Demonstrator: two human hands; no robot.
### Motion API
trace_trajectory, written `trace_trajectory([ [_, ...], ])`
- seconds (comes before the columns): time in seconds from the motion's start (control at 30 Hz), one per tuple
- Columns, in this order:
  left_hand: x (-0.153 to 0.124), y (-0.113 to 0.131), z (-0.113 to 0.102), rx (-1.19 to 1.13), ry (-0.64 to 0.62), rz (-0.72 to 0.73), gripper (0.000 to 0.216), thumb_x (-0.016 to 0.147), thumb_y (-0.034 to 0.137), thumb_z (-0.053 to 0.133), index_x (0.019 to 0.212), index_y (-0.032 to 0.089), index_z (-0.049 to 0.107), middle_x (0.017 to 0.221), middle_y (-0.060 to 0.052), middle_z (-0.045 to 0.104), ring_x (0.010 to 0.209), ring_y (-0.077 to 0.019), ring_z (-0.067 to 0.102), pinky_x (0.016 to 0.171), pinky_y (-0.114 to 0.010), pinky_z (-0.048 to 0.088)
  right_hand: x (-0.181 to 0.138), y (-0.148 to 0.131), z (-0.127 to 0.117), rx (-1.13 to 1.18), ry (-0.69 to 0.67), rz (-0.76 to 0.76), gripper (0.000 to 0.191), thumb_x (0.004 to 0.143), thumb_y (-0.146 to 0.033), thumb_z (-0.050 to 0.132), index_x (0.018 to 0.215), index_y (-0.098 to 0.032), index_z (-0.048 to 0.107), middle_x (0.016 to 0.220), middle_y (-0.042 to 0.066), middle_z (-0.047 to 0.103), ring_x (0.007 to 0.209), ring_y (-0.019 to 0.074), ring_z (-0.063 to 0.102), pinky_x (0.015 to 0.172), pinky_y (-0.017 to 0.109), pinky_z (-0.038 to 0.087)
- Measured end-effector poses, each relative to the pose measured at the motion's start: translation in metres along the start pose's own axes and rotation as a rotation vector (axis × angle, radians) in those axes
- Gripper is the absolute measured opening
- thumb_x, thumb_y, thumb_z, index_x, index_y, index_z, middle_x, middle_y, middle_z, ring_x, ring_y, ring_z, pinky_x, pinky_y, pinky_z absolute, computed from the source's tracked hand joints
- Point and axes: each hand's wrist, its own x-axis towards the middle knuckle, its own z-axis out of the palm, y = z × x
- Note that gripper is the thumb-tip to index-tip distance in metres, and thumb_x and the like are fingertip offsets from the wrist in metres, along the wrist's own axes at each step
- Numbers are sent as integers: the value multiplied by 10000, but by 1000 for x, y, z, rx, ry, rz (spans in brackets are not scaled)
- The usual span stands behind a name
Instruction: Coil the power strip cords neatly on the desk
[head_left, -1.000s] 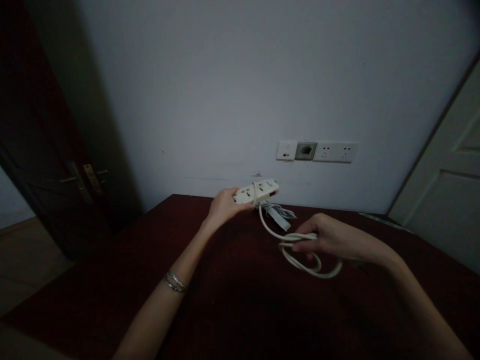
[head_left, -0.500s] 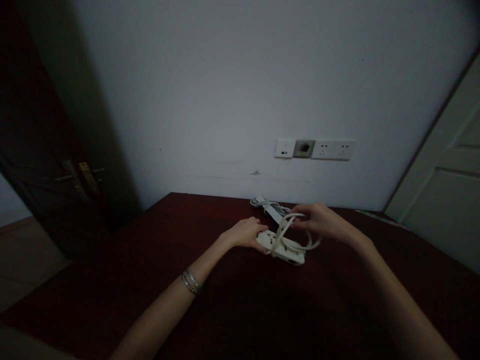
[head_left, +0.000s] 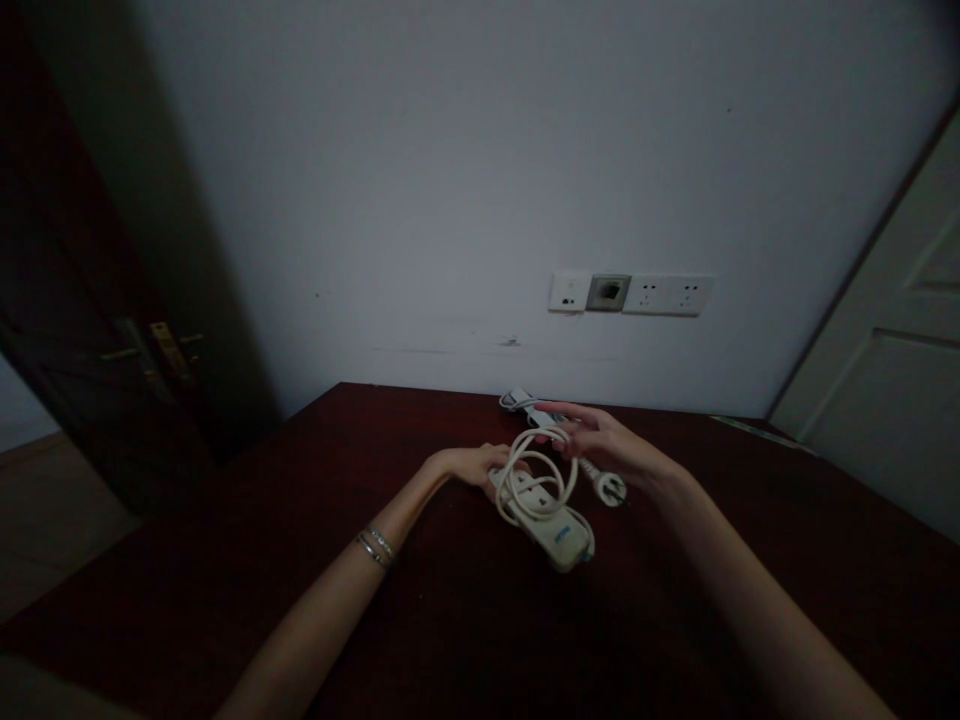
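A cream power strip (head_left: 551, 522) hangs just above the dark red table (head_left: 420, 600), its far end gripped by my left hand (head_left: 471, 466). Its white cord (head_left: 534, 472) lies in loops over the strip. My right hand (head_left: 596, 440) pinches the cord loop near its top, fingers closed on it. The cord's plug (head_left: 611, 488) dangles below my right wrist. A bracelet sits on my left wrist.
A second white strip with bundled cable (head_left: 525, 404) lies on the table by the wall. Wall sockets (head_left: 630, 294) are mounted above it. A dark door (head_left: 112, 330) with a brass handle stands open at left, a white door (head_left: 892, 400) at right.
The strip came down from near the wall toward me. My right hand brought the cord over and looped it across the strip; the plug now hangs free.
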Motion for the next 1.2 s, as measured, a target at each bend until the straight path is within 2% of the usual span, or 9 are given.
trace_trajectory([
  [0.1, 2, 3, 3, -51, 37, 3, 484, 664, 430, 667, 1108, 249, 604, 1147, -55, 558, 1118, -256, 450, 1002, -401, 296, 3, 6, -4, 141, -40, 13, 745, 506, -76, 457, 1246, -161, 467, 1046, 103, 641, 885, 203, 607, 639, 262, 465],
  [0.2, 5, 5, 7, -56, 67, 6, 424, 672, 403, 654, 1067, 247, 630, 1197, -64, 538, 1193, -266, 391, 1040, -400, 259, 5, 14, -10, 168, -73, 10, 804, 461, -37, 442, 1254, -166, 469, 1134, 112, 613, 958, 225, 594, 603, 234, 458],
  [0.33, 9, 0, 13, -67, 52, 34, 431, 682, 453, 626, 1050, 228, 638, 1225, -73, 531, 1255, -269, 330, 1078, -413, 185, 7, 25, -17, 116, -105, -22, 811, 505, -32, 484, 1301, -182, 434, 1181, 129, 587, 1003, 237, 575, 568, 211, 440],
  [0.47, 10, 0, 15, -135, 46, 22, 546, 618, 536, 666, 1066, 226, 628, 1179, -76, 578, 1231, -262, 376, 1087, -419, 155, 12, 34, -21, -73, -107, -117, 785, 592, -98, 588, 1343, -211, 387, 1126, 99, 611, 973, 210, 583, 699, 286, 481],
  [0.63, 10, 1, 15, -192, 25, 36, 648, 573, 543, 695, 1116, 204, 597, 1196, -93, 569, 1190, -272, 423, 1072, -432, 190, 19, 40, -11, -428, -76, -173, 452, 684, -141, 550, 1129, -190, 611, 983, 66, 655, 926, 222, 601, 837, 393, 466],
  [0.73, 11, 0, 14, -227, 41, 52, 627, 581, 501, 705, 1117, 196, 592, 1205, -96, 563, 1177, -274, 433, 1064, -432, 211, 22, 43, -7, -626, 2, -245, 325, 710, -131, 517, 992, -180, 671, 926, 68, 658, 901, 232, 598, 828, 384, 460],
  [0.87, 10, 0, 12, -282, 64, 24, 586, 588, 421, 727, 1113, 201, 588, 1210, -83, 561, 1151, -264, 455, 1045, -429, 254, 26, 52, -5, -747, 94, -310, 275, 719, -107, 504, 938, -172, 658, 880, 73, 652, 820, 213, 587, 759, 360, 462],
  [1.03, 11, -6, 15, -380, 56, 41, 615, 553, 411, 743, 1112, 211, 584, 1218, -63, 550, 1157, -267, 447, 1047, -429, 249, 29, 61, -4, -635, 107, -256, 195, 718, -158, 557, 893, -161, 643, 808, 62, 655, 757, 197, 587, 717, 343, 470],
  [1.2, 13, -9, 17, -422, 76, 31, 682, 467, 401, 776, 1092, 201, 592, 1232, -68, 540, 1169, -288, 436, 1060, -438, 225, 28, 65, -8, -306, -64, -73, 298, 667, -259, 648, 934, -127, 644, 815, 49, 665, 757, 186, 610, 752, 339, 476],
])
